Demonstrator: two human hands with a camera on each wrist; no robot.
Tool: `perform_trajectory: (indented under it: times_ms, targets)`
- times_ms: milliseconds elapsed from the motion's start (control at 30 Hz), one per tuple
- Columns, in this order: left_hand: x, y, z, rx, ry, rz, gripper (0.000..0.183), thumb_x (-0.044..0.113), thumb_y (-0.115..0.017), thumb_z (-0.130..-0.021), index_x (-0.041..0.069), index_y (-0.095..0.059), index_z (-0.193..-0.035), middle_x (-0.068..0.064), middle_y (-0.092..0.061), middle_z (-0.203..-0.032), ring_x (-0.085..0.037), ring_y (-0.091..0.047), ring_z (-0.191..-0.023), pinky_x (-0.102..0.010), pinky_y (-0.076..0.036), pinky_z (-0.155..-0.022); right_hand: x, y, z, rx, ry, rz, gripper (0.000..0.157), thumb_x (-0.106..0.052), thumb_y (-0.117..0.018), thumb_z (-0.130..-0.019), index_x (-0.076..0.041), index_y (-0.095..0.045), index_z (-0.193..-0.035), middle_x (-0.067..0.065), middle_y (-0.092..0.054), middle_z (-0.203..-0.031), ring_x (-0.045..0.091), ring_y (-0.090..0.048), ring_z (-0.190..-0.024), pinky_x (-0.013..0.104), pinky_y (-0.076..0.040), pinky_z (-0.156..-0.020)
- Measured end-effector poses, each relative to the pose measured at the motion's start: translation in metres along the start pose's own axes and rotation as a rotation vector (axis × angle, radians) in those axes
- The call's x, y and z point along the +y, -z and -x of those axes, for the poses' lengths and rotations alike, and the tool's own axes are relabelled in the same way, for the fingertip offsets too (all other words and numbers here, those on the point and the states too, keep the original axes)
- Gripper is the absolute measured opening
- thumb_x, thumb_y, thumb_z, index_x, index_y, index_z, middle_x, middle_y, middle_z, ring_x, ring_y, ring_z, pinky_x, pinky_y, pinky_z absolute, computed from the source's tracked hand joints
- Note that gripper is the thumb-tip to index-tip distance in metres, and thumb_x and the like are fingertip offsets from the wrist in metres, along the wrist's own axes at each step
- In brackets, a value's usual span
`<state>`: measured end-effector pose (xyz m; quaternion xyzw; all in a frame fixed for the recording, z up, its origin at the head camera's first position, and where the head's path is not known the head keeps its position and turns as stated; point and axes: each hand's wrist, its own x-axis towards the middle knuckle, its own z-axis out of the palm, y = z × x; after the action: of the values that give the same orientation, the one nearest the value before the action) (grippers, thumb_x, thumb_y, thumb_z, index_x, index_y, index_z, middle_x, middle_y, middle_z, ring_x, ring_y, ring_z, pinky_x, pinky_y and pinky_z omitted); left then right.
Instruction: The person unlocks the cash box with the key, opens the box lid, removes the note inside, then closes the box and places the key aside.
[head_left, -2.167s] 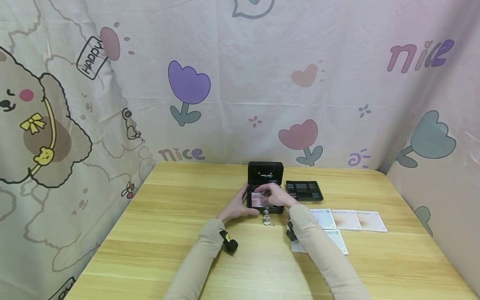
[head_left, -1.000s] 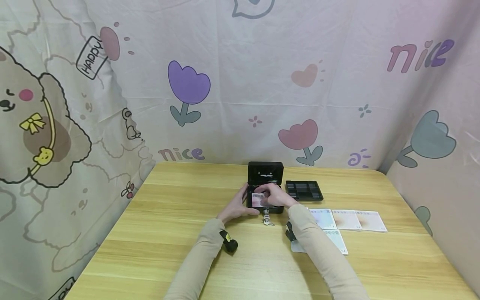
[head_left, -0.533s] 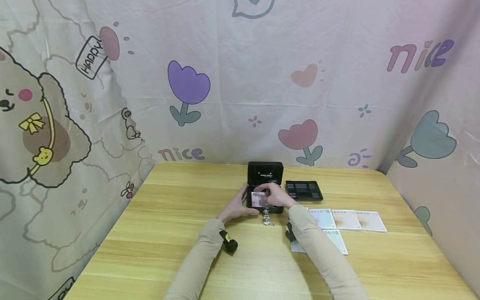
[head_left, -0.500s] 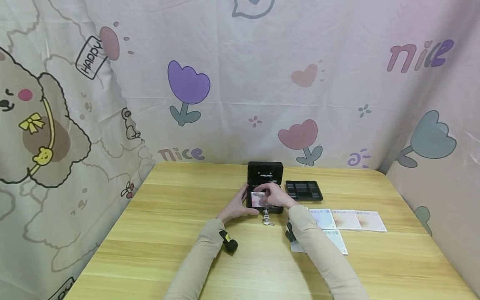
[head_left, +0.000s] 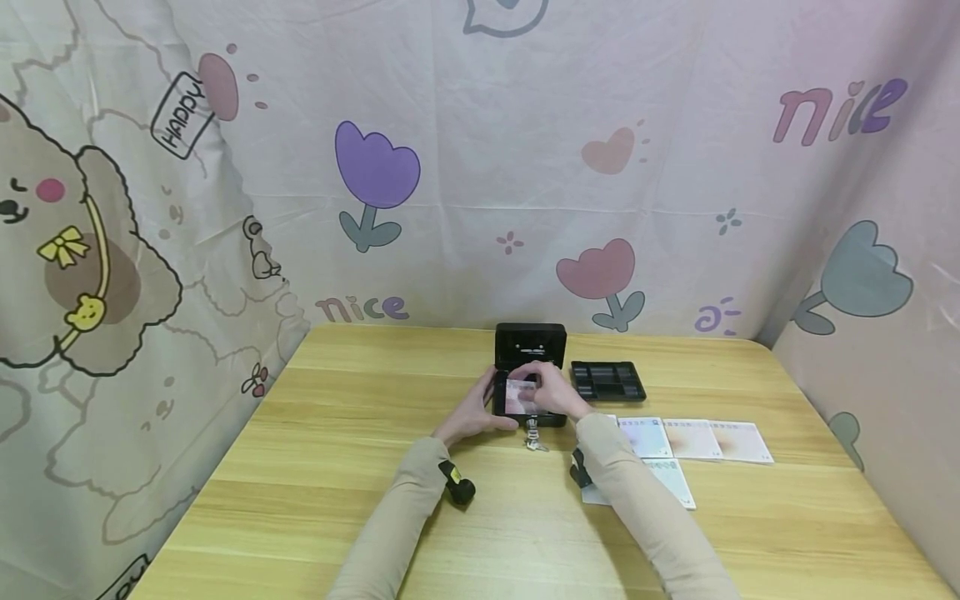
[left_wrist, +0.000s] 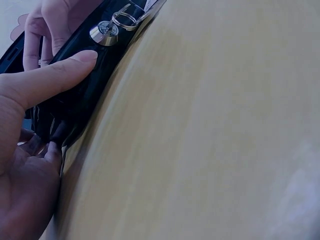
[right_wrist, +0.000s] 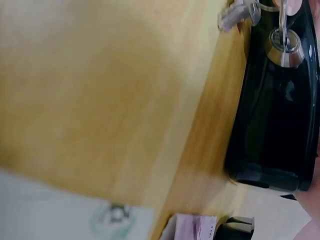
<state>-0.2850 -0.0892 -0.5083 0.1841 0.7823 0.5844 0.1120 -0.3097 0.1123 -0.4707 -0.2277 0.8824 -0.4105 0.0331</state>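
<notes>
A small black cash box stands with its lid (head_left: 530,340) raised. My left hand (head_left: 472,415) grips the box's left side, and in the left wrist view its thumb (left_wrist: 75,72) lies along the front wall. Inside the box, my right hand (head_left: 553,390) pinches a pinkish banknote (head_left: 517,400), partly covered by the fingers. Keys on a ring (head_left: 535,437) hang from the silver lock (left_wrist: 105,33) at the front. Most of the right hand is hidden behind the box wall (right_wrist: 275,120) in the right wrist view.
To the right of the box lies a black compartment tray (head_left: 609,390). Nearer, banknotes are laid out in a row, among them a bluish one (head_left: 647,438) and a brownish one (head_left: 741,442). A greenish note (head_left: 675,481) lies in front, partly under the right sleeve (head_left: 637,492).
My right hand has risen slightly, and the pinkish banknote has shifted a little up and to the right within the box. The left hand and the box stay in place.
</notes>
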Motion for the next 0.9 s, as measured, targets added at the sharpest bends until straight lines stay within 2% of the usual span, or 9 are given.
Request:
perform_trajectory:
  times_ms: [133,200,300,433,533,700,800,900]
  targets:
    - [-0.001,0.0,-0.001,-0.009,-0.013,0.011,0.12,0.008,-0.087,-0.074,0.001,-0.005,-0.161,-0.018,-0.007,-0.17,-0.035,-0.015,-0.157,-0.046,-0.018,-0.13,0.0,0.0,0.0,0.064,0.059,0.005,0.03,0.009,-0.07,-0.082,-0.005,-0.074,-0.108,0.012,-0.071,-0.102,0.018,-0.058,-0.085,0.032,-0.05,-0.081]
    - [-0.001,0.0,-0.001,-0.007,-0.011,0.009,0.12,0.009,-0.087,-0.074,0.001,-0.004,-0.161,-0.019,-0.006,-0.17,-0.035,-0.015,-0.157,-0.046,-0.018,-0.13,-0.001,0.002,0.001,0.08,0.081,0.002,0.027,0.008,-0.069,-0.084,-0.005,-0.075,-0.106,0.01,-0.071,-0.096,0.02,-0.06,-0.094,0.036,-0.049,-0.09]
    - [-0.001,0.0,-0.001,0.0,-0.008,0.0,0.12,0.01,-0.087,-0.075,-0.002,-0.004,-0.16,-0.022,-0.005,-0.17,-0.038,-0.016,-0.156,-0.048,-0.018,-0.129,-0.002,0.004,0.002,0.083,0.101,-0.021,0.022,0.005,-0.07,-0.086,-0.006,-0.076,-0.104,0.009,-0.07,-0.093,0.021,-0.06,-0.093,0.036,-0.05,-0.09]
    - [0.0,0.0,-0.001,0.009,0.003,-0.018,0.12,0.011,-0.087,-0.075,-0.003,-0.004,-0.16,-0.023,-0.005,-0.169,-0.039,-0.017,-0.156,-0.048,-0.019,-0.129,-0.005,0.008,0.004,0.094,0.124,-0.051,0.017,-0.001,-0.071,-0.088,-0.007,-0.077,-0.103,0.008,-0.073,-0.093,0.016,-0.06,-0.09,0.03,-0.053,-0.086]
    - [0.001,0.0,0.0,0.015,0.003,-0.022,0.119,0.01,-0.087,-0.076,-0.002,-0.004,-0.16,-0.022,-0.006,-0.169,-0.039,-0.017,-0.156,-0.048,-0.019,-0.129,-0.008,0.012,0.007,0.133,0.152,-0.071,0.015,-0.003,-0.072,-0.09,-0.007,-0.078,-0.103,0.009,-0.074,-0.095,0.018,-0.063,-0.091,0.036,-0.059,-0.089]
    - [-0.001,0.001,0.0,0.016,-0.009,-0.03,0.118,0.009,-0.087,-0.075,-0.002,-0.006,-0.16,-0.022,-0.008,-0.169,-0.04,-0.018,-0.155,-0.048,-0.02,-0.129,-0.016,0.022,0.015,0.216,0.173,-0.105,0.017,-0.005,-0.072,-0.09,-0.009,-0.079,-0.105,0.009,-0.074,-0.101,0.026,-0.067,-0.103,0.05,-0.058,-0.099]
    - [-0.001,0.001,-0.001,0.01,-0.015,-0.033,0.119,0.008,-0.087,-0.074,-0.001,-0.006,-0.161,-0.022,-0.008,-0.169,-0.04,-0.019,-0.155,-0.048,-0.02,-0.129,-0.023,0.031,0.025,0.232,0.182,-0.121,0.017,-0.006,-0.073,-0.09,-0.009,-0.079,-0.106,0.009,-0.074,-0.101,0.027,-0.067,-0.104,0.051,-0.058,-0.1]
    - [-0.001,0.0,-0.001,0.001,-0.014,-0.033,0.119,0.008,-0.087,-0.074,-0.001,-0.005,-0.161,-0.022,-0.008,-0.169,-0.04,-0.019,-0.155,-0.047,-0.02,-0.129,-0.028,0.042,0.038,0.209,0.19,-0.107,0.018,-0.005,-0.072,-0.09,-0.008,-0.079,-0.107,0.009,-0.075,-0.101,0.027,-0.068,-0.104,0.048,-0.059,-0.098]
